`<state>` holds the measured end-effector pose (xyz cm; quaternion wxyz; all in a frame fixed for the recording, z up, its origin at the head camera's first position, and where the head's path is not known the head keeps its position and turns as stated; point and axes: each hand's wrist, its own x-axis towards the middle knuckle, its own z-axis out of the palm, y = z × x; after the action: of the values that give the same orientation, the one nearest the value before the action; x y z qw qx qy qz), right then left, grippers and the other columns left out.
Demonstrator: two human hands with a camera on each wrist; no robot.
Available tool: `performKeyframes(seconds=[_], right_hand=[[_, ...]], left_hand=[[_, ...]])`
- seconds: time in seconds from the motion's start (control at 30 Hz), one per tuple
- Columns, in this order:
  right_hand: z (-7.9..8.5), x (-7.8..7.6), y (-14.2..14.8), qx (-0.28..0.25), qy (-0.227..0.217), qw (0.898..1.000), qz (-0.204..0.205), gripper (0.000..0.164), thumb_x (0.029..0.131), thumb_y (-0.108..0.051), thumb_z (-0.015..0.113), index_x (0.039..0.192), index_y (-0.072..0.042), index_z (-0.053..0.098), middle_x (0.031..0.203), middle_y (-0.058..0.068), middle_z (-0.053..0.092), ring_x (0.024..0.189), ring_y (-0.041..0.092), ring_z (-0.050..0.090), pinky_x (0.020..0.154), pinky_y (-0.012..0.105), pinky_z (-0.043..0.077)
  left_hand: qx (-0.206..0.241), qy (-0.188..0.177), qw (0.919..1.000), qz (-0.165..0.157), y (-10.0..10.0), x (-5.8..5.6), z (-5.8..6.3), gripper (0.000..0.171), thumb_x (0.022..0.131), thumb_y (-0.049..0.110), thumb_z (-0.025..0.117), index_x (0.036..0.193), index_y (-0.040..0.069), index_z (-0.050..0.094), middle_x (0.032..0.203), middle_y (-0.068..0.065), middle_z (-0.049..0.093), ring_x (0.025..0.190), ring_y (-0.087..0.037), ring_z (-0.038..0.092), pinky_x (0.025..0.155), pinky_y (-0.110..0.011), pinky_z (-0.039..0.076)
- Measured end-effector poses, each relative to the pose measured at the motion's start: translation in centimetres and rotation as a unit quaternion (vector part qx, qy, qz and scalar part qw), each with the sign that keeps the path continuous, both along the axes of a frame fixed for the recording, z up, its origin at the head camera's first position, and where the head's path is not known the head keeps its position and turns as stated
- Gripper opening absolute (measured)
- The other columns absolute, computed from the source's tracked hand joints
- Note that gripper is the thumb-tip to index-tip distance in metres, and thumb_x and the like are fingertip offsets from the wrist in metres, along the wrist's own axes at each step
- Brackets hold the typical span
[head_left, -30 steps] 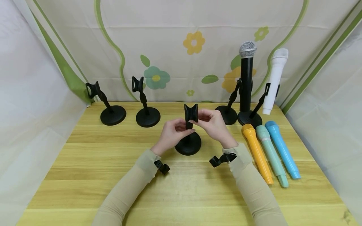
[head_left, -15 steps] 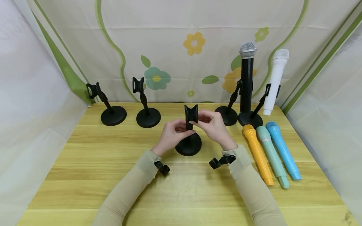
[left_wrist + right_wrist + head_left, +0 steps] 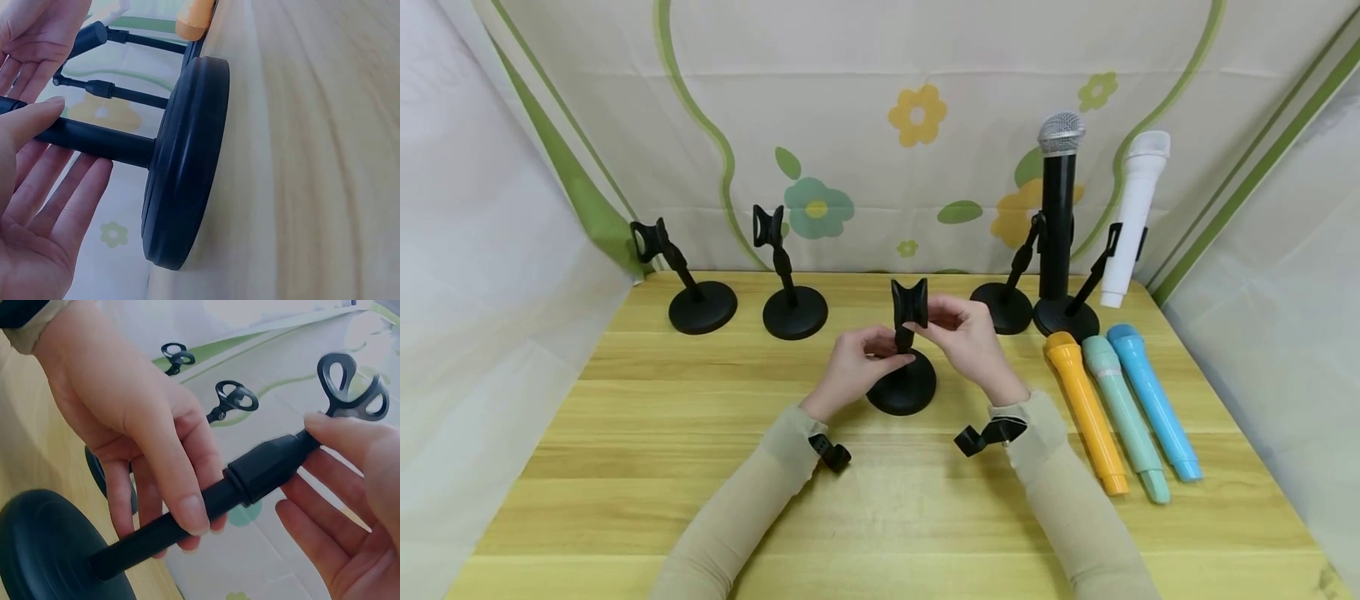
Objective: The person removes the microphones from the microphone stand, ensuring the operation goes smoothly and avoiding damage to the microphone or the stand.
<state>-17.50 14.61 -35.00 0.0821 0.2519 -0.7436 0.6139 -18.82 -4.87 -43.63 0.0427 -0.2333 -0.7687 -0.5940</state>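
Note:
In the head view, a black desktop microphone stand (image 3: 901, 392) with a round base is at the middle of the wooden table. My left hand (image 3: 848, 367) grips its stem (image 3: 106, 141) just above the base, thumb on the near side. Higher up, my right hand (image 3: 970, 340) pinches the neck below the holder clip (image 3: 910, 303). The right wrist view shows the thumb of that hand (image 3: 369, 469) by the root of the clip (image 3: 354, 387), above a thicker collar (image 3: 265, 470). No microphone is in this clip.
Two more bare stands (image 3: 702, 307) (image 3: 795, 312) are at the back left. At the back right, stands hold a black microphone (image 3: 1057, 225) and a white microphone (image 3: 1135, 218). Orange (image 3: 1088, 417), green (image 3: 1127, 421) and blue (image 3: 1156, 404) microphones lie at the right. A patterned curtain (image 3: 865, 50) hangs behind.
My left hand has slid slightly down the stem towards the base, so more of the neck shows above it. My right hand stays at the neck.

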Motion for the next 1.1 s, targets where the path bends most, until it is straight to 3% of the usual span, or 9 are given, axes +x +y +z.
performKeyframes(seconds=[0.13,0.37,0.63,0.93,1.1], right_hand=[[-0.2,0.4,-0.1,-0.01,0.005,1.0,-0.011,0.013,0.09,0.007,0.074,0.103,0.006,0.076,0.095,0.013,0.075,0.089,0.028,0.073,0.083,0.033,0.059],[-0.6,0.6,-0.4,-0.011,0.01,0.999,-0.034,0.013,0.091,0.005,0.075,0.103,0.006,0.076,0.095,0.015,0.075,0.088,0.015,0.072,0.084,0.032,0.059],[-1.0,0.7,0.3,-0.01,-0.002,0.999,-0.043,0.021,0.094,0.005,0.071,0.114,0.007,0.074,0.108,0.018,0.074,0.097,0.019,0.072,0.09,0.043,0.057],[-3.1,-0.2,2.8,-0.032,-0.05,0.995,-0.08,0.033,0.097,-0.003,0.071,0.126,0.011,0.066,0.123,0.026,0.066,0.111,0.036,0.067,0.091,0.025,0.055],[-5.8,-1.8,4.9,-0.016,-0.083,0.991,-0.108,0.04,0.096,-0.012,0.074,0.131,0.006,0.065,0.13,0.021,0.065,0.12,0.037,0.062,0.094,0.023,0.053]], left_hand=[[-0.003,0.006,1.0,0.001,0.1,0.0,0.0,0.015,0.089,0.015,0.082,0.103,0.011,0.077,0.096,0.003,0.075,0.083,-0.013,0.072,0.077,-0.033,0.06],[-0.009,0.01,0.9999,0.002,0.2,0.0,0.1,0.013,0.089,0.014,0.083,0.101,0.012,0.077,0.094,0.004,0.075,0.083,-0.012,0.071,0.078,-0.034,0.06],[-0.004,0.019,0.9998,-0.006,0.2,0.1,0.2,0.013,0.089,0.013,0.082,0.101,0.01,0.077,0.094,0.002,0.075,0.083,-0.013,0.072,0.077,-0.033,0.06],[-0.011,0.032,0.9994,-0.004,0.0,0.1,0.0,0.008,0.09,0.013,0.081,0.096,0.013,0.076,0.093,0.005,0.074,0.082,-0.011,0.072,0.077,-0.029,0.06],[-0.007,0.039,0.9992,0.003,-0.2,0.0,-0.1,0.008,0.09,0.013,0.081,0.096,0.012,0.076,0.092,0.004,0.075,0.082,-0.012,0.071,0.077,-0.03,0.06]])
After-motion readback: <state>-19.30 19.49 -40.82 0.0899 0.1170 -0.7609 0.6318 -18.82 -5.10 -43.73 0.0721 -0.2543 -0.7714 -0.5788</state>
